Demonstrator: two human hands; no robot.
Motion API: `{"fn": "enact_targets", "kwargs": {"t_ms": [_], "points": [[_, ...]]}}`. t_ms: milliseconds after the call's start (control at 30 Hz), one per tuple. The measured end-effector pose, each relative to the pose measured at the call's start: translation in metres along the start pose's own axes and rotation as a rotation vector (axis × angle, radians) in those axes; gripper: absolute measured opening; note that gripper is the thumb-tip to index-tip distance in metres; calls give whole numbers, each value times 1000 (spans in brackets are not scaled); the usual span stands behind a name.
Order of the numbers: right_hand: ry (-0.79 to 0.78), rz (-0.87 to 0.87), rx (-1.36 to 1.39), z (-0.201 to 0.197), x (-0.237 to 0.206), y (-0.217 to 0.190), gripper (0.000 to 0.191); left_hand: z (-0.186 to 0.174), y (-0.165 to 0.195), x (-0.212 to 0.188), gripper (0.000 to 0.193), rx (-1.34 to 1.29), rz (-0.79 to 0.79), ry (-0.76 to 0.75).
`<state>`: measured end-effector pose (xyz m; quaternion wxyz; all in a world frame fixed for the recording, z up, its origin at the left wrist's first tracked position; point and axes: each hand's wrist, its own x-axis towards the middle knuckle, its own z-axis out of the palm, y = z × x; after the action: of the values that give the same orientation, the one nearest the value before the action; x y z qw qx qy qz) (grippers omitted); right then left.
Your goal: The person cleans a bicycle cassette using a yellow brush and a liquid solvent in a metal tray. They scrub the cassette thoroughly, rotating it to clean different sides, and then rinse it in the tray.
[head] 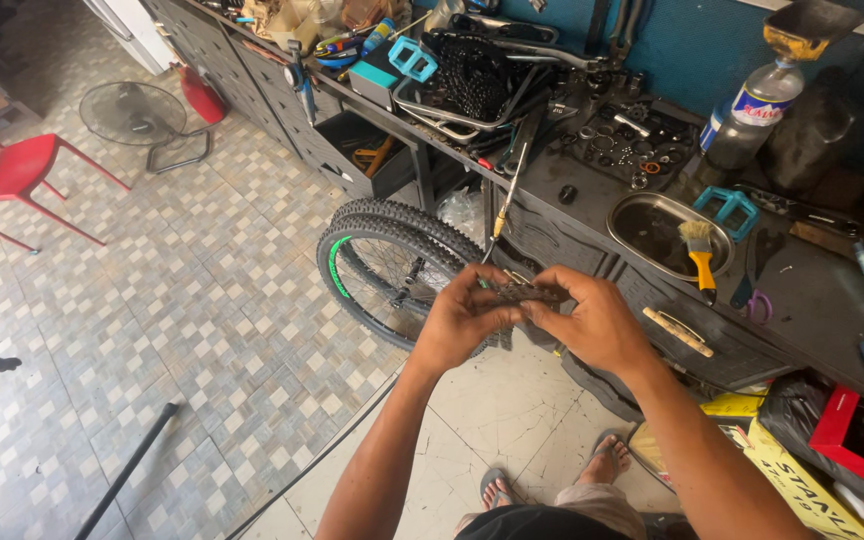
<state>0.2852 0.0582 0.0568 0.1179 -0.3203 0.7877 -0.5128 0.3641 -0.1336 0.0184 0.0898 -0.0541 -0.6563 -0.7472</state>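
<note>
Both my hands meet in front of me over the floor, pinching a short length of dark bicycle chain (527,293) between them. My left hand (462,320) grips its left end with thumb and fingers. My right hand (592,320) holds the right end, fingers curled over it. Behind the hands, two knobbly bicycle tyres (372,245), one with a green rim stripe, lean against the workbench.
A dark, cluttered workbench (572,190) runs along the right with a metal tray (652,225), a yellow-handled brush (700,255), teal pedals (730,208), a plastic bottle (747,115) and tools. A red chair (12,170) and a fan (132,112) stand on the tiled floor at left.
</note>
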Motion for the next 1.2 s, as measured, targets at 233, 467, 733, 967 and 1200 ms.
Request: {"fn": "enact_targets", "kwargs": {"t_ms": [233, 467, 733, 967, 1200], "points": [[14, -83, 196, 7, 1, 17, 25, 3, -12, 0, 20, 295, -64, -50], [62, -202, -263, -4, 6, 8, 24, 0, -32, 6, 18, 381, -51, -64], [26, -212, -260, -7, 9, 3, 23, 2, -63, 22, 23, 401, -30, -206], [45, -161, -313, -31, 14, 25, 27, 20, -85, 50, 20, 386, -135, -345], [70, -186, -260, -78, 38, 67, 27, 55, -99, 106, 26, 326, -116, -349]]}}
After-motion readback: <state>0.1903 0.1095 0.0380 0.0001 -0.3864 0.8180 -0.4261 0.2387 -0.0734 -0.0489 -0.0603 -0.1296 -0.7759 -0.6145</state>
